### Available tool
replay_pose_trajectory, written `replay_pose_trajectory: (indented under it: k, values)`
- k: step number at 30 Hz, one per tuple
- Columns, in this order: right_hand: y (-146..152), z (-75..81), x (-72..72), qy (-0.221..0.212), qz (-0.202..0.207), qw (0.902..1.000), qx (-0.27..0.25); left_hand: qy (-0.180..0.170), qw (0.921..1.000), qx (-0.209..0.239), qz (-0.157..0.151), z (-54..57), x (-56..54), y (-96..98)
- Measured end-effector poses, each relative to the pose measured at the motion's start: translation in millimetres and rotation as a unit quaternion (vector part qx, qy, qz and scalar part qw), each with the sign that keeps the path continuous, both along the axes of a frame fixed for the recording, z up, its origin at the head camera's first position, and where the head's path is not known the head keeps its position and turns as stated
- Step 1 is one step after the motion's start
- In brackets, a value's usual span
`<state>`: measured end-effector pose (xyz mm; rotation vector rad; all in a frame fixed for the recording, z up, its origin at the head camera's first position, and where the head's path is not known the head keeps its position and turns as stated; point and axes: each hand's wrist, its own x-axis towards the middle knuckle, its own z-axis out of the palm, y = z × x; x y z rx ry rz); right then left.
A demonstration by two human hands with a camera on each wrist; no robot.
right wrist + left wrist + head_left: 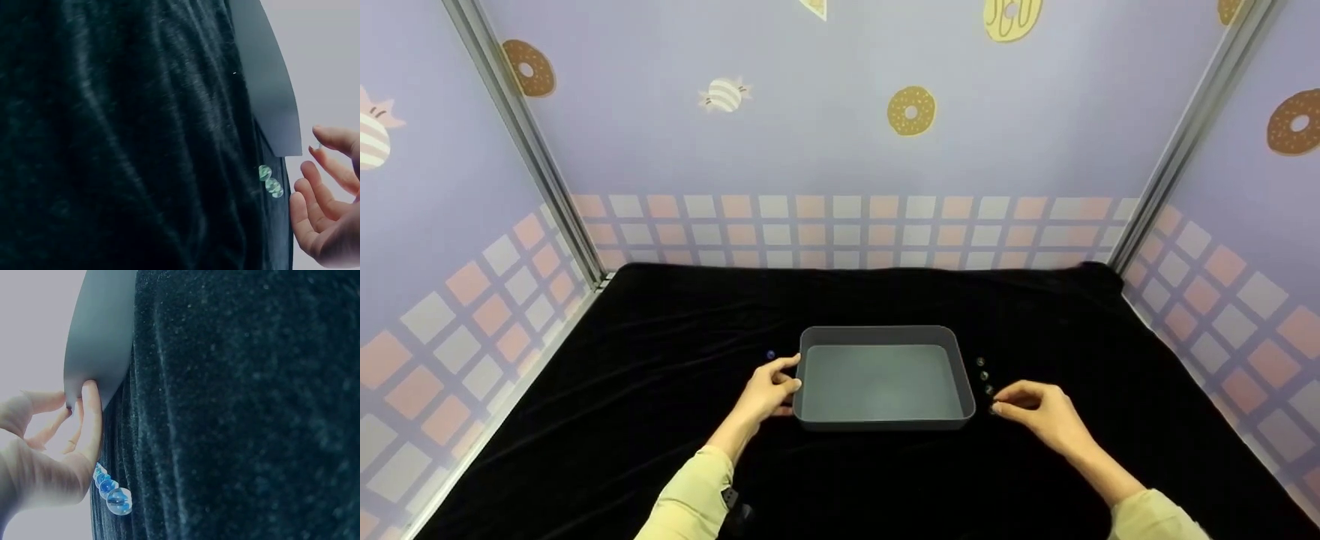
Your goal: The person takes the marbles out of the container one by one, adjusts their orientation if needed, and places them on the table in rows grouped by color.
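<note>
A grey rectangular tray (885, 427) with raised walls stands on the black cloth. My left hand (769, 386) touches the tray's left side with its fingertips; in the left wrist view one finger lies against the outer wall. Beside this hand is a row of clear glass marbles with blue swirls (119, 501), mostly hidden behind it in the head view. Just right of the tray, my right hand (1039, 412) pinches a small glass marble (318, 145) between thumb and index finger, its other fingers loosely bent. Three green-swirled marbles (265, 172) lie in a row near it.
Black velvety cloth (675, 330) covers the table, with soft folds. Patterned lilac walls (840, 150) rise at the back and both sides, joined by metal corner posts (1170, 157). A small dark object (739, 514) is near the left sleeve.
</note>
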<state>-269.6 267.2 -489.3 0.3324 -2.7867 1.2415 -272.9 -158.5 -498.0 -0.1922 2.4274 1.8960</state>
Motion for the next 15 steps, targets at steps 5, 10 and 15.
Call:
replay_pose_trajectory:
  k: [5, 10, 15]
  values:
    - [4, -7.2, 3.2, -0.009, 0.001, 0.9999, 0.006, 0.001, 1.0000, -0.004, -0.001, 1.2, 0.7, 0.6]
    - [5, -12.8, 4.7, -0.013, 0.005, 0.9998, 0.011, 0.000, 1.0000, -0.001, -0.004, 1.7, 2.3, 0.6]
    - [6, -16.9, 5.1, -0.017, 0.009, 0.9996, 0.020, 0.002, 1.0000, 0.000, -0.003, 1.9, 2.1, 0.6]
